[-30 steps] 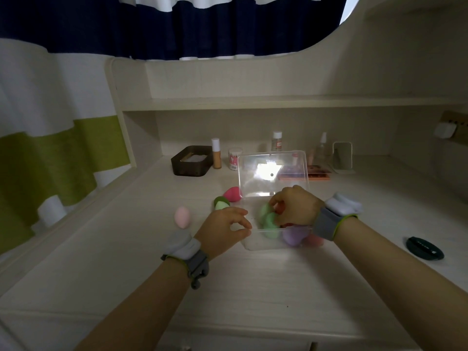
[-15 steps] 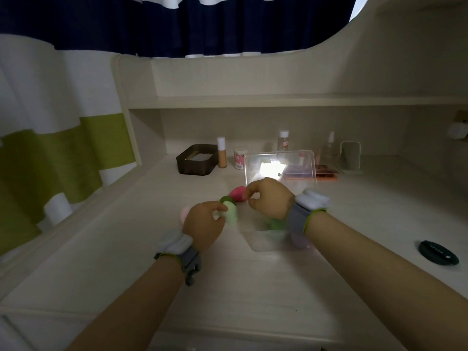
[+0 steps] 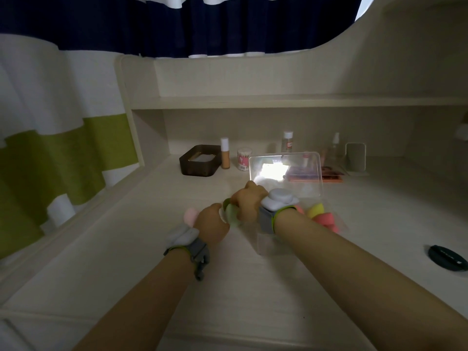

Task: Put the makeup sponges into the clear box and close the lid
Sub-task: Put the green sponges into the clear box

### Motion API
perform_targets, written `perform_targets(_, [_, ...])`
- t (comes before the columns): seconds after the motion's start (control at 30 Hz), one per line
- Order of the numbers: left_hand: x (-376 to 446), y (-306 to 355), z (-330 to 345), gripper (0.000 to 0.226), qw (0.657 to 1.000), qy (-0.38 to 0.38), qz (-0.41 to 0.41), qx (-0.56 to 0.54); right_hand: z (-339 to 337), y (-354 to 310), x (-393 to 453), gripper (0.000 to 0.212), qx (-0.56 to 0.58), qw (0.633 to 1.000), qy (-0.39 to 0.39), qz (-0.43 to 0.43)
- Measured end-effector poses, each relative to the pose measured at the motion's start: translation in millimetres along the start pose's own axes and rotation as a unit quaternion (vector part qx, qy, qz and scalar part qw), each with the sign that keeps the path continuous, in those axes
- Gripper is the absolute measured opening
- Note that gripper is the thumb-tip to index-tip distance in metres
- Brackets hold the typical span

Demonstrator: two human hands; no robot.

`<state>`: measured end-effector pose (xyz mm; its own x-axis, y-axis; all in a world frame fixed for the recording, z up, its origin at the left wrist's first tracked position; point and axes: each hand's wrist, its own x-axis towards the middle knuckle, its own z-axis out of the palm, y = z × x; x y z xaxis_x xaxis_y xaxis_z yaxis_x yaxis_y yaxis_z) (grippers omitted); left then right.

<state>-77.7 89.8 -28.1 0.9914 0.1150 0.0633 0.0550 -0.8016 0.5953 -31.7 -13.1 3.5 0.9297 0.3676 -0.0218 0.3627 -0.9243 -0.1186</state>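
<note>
The clear box (image 3: 272, 245) stands on the desk with its lid (image 3: 298, 171) raised behind it. Inside it lie a yellow sponge (image 3: 316, 208) and coral pink sponges (image 3: 327, 220). My left hand (image 3: 212, 225) holds a pale green sponge (image 3: 231, 216) just left of the box. My right hand (image 3: 249, 201) reaches across to the left of the box, touching the green sponge; its fingers curl down out of sight. A pale pink sponge (image 3: 191, 216) lies on the desk behind my left hand.
At the back stand a dark brown tray (image 3: 200, 160), a tan bottle (image 3: 225, 153), a cotton swab tub (image 3: 244, 159), clear bottles (image 3: 287, 141), a small mirror (image 3: 355, 157) and an orange palette (image 3: 329, 177). A black round case (image 3: 448, 257) lies at the right.
My right hand left the box and moved left to where a dark pink sponge lay; that sponge is now hidden. My left hand picked up the green sponge.
</note>
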Motion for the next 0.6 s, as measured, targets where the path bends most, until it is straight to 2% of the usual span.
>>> perform_targets(0.1, [1,-3,0,0.043,0.999,0.011,0.001,-0.033,10,-6,10,0.027,-0.007,0.999,0.038,0.013])
perform_targets(0.13, [0,-3,0,0.04,0.999,0.01,0.014,-0.045,11,-9,9,0.036,-0.007,0.998,0.051,0.031])
perform_targets(0.27, [-2,-4,-2,0.032,0.995,0.016,0.046,-0.086,6,-4,4,0.03,-0.01,0.999,0.037,0.0])
perform_targets(0.37, [-2,-4,-6,0.034,0.992,0.037,0.052,-0.109,-2,-1,-6,0.03,0.006,0.998,0.068,-0.002])
perform_targets(0.6, [-2,4,-17,0.03,0.968,0.105,0.089,-0.209,-25,19,-26,0.028,0.191,0.976,0.101,-0.031])
